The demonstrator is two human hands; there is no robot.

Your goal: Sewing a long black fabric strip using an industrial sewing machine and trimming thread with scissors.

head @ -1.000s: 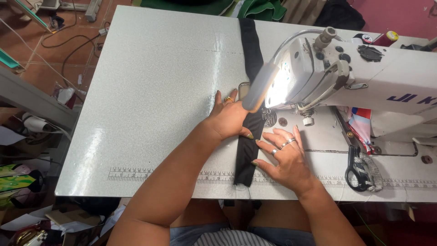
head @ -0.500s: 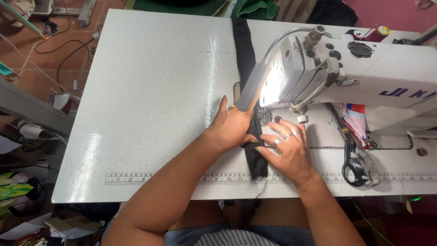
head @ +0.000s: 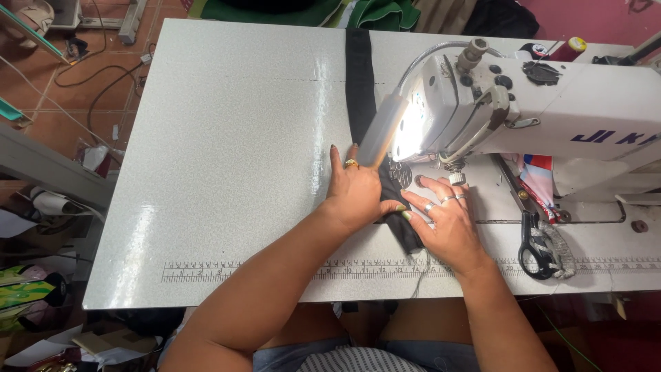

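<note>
Hands both flat on that black fabric strip [head: 359, 83], left hand [head: 354, 193] pressing its left edge, right hand [head: 444, 220] spread just right of it near the sewing machine [head: 551, 103] needle, strip's long axis running straight away from you

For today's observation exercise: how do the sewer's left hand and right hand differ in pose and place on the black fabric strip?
The left hand lies flat left of the black fabric strip, one ring showing; the right hand sits right of it near the needle, fingers spread, several rings. The left hand lies under the lamp; the right does not. Both press the strip onto the table.
</note>
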